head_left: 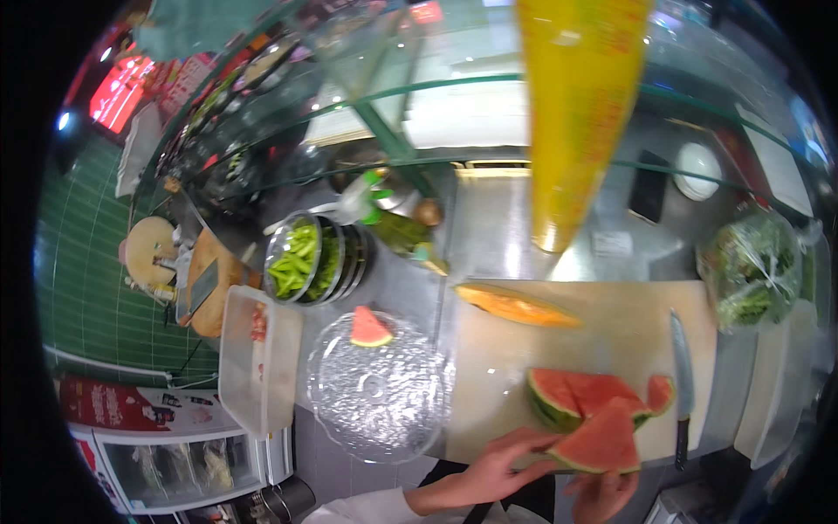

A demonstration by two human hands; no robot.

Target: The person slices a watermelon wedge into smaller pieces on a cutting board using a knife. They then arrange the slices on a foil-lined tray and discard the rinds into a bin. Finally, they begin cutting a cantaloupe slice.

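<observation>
My left hand [501, 465] pinches the left corner of a watermelon wedge [602, 442] at the front edge of a pale cutting board [504, 367]. My right hand [603, 496] holds the wedge's rind from below. Just behind it lie more cut watermelon pieces [569, 396], partly covered by the wedge. A knife [682, 373] with a dark handle rests along the board's right side. An orange-fleshed melon slice [517, 305] lies at the board's back left. Left of the board, a clear scalloped glass plate [376, 419] bears one small watermelon wedge [369, 327] near its back rim.
A clear plastic tub [285, 373] and several bowls of green vegetables [294, 265] stand at the left. A bag of leafy greens [753, 275] sits at the right. A yellow hanging object [576, 118] comes down behind the board, near a glass shelf edge [458, 82].
</observation>
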